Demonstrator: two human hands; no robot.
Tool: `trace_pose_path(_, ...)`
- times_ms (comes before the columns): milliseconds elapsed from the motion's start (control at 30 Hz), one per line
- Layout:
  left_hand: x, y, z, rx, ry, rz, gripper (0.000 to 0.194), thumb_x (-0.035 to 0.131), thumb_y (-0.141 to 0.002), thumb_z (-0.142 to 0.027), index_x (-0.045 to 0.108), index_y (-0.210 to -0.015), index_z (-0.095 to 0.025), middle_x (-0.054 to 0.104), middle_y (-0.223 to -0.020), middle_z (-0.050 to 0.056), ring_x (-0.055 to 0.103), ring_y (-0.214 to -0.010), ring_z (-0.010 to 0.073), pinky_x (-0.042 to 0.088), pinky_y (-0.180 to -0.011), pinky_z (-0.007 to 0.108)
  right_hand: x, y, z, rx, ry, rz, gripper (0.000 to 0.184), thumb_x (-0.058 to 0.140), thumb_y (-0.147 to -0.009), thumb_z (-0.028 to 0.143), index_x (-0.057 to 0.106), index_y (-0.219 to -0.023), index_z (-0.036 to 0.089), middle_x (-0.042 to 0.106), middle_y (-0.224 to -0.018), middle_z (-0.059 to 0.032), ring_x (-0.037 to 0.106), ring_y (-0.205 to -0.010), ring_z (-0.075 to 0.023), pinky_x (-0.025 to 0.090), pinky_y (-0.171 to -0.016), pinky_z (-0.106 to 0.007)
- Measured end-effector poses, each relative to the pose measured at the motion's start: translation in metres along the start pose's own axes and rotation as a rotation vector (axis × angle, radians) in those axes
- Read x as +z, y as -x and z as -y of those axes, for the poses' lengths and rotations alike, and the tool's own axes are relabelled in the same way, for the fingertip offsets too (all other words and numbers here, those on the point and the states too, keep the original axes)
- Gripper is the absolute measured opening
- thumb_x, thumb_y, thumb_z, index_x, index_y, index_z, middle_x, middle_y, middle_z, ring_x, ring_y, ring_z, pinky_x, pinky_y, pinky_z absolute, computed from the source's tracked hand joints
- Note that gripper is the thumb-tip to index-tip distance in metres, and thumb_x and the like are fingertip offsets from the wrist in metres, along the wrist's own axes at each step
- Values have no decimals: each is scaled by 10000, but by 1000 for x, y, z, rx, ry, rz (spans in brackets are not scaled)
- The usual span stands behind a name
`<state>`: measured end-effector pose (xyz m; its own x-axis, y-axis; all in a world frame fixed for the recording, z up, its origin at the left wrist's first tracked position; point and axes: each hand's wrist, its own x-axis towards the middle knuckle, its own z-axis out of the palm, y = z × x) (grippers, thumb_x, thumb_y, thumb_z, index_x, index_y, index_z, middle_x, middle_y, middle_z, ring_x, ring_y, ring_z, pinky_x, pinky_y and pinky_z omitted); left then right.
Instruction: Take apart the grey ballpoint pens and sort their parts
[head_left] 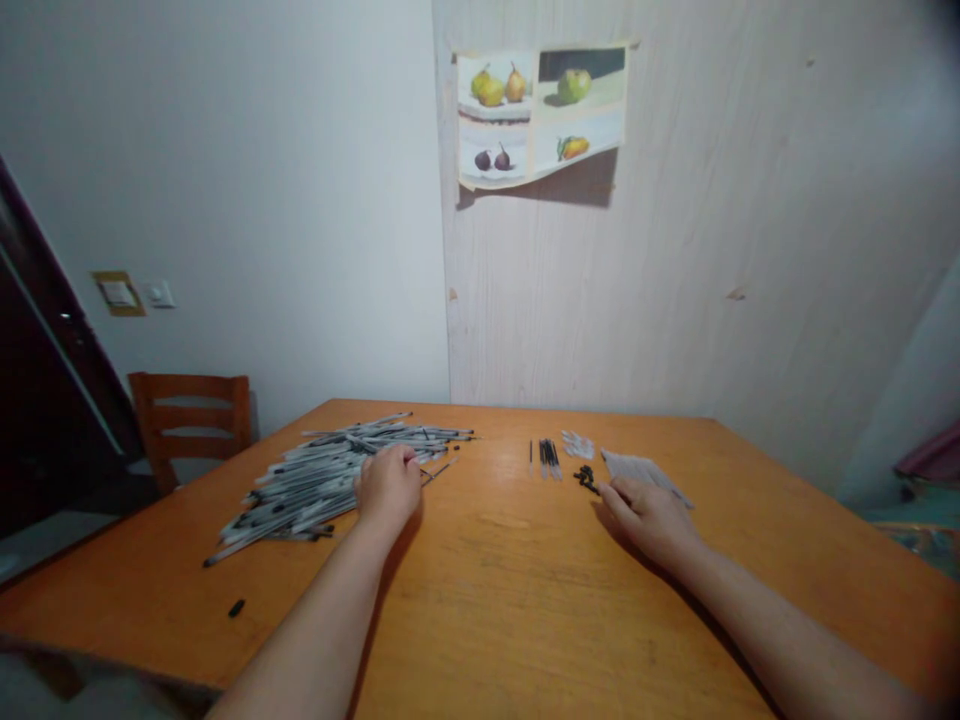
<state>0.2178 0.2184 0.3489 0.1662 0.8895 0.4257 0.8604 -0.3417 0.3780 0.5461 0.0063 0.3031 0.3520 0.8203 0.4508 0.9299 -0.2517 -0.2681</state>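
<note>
A heap of clear pens with black ends (300,490) spreads over the left half of the table. At its right edge my left hand (390,482) has its fingers curled closed; whatever they hold is hidden, and a thin dark pen refill (442,470) lies just beyond them. Thumb and fingers of my right hand (652,512) are pinched together at a black pen cap (591,488), beside a small group of black caps (583,474). Part of a neat row of clear pen barrels (634,466) shows behind that hand.
Several black-and-clear refills (550,458) stand in a row at the table's centre, beside short clear pieces (577,444). One black cap (237,608) lies near the left edge of the wooden table (495,620). A chair (191,425) is beyond the left side.
</note>
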Motion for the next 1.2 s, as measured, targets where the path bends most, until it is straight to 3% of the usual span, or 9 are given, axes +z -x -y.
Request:
trace_pose_path(233, -27, 4, 65, -42, -263, 4, 337, 468, -896, -312, 700, -1132, -248, 654, -1212, 152, 562, -1128, 373, 445, -868, 481, 2, 1, -3, -30, -21, 26, 443, 397, -978, 505, 529, -660, 226, 669, -678, -33, 587, -655, -195, 303, -597, -292)
trace_pose_path(400, -30, 7, 89, -35, -346, 14, 360, 456, -892, -293, 698, -1156, -259, 634, -1264, 142, 543, -1148, 373, 423, -898, 515, 6, 2, -7, -11, -28, 50, 439, 410, -974, 525, 526, -669, 230, 661, -671, -32, 588, -659, -200, 318, -603, -289)
trace_pose_path(700, -24, 11, 97, 17, -398, -50, 316, 478, -897, -277, 725, -1094, -277, 640, -1299, 115, 493, -1229, 333, 322, -1020, 522, 7, 2, -7, -17, -33, 81, 441, 395, -980, 514, 548, -680, 230, 680, -701, -35, 606, -681, -204, 337, -610, -282)
trace_pose_path(933, -17, 8, 103, 105, -421, -94, 297, 439, -933, -247, 727, -1003, -262, 646, -1315, 101, 473, -1257, 323, 174, -1115, 603, 7, 1, -8, -7, -26, 95, 427, 404, -975, 508, 566, -697, 228, 686, -718, -44, 601, -689, -207, 334, -610, -287)
trace_pose_path(1200, -29, 7, 87, 211, -429, -64, 312, 392, -959, -230, 696, -1021, -267, 690, -1241, 86, 504, -1232, 297, 0, -1160, 635, 7, 0, -6, -7, -54, 89, 411, 412, -971, 487, 539, -676, 230, 670, -682, -31, 588, -654, -199, 329, -596, -287)
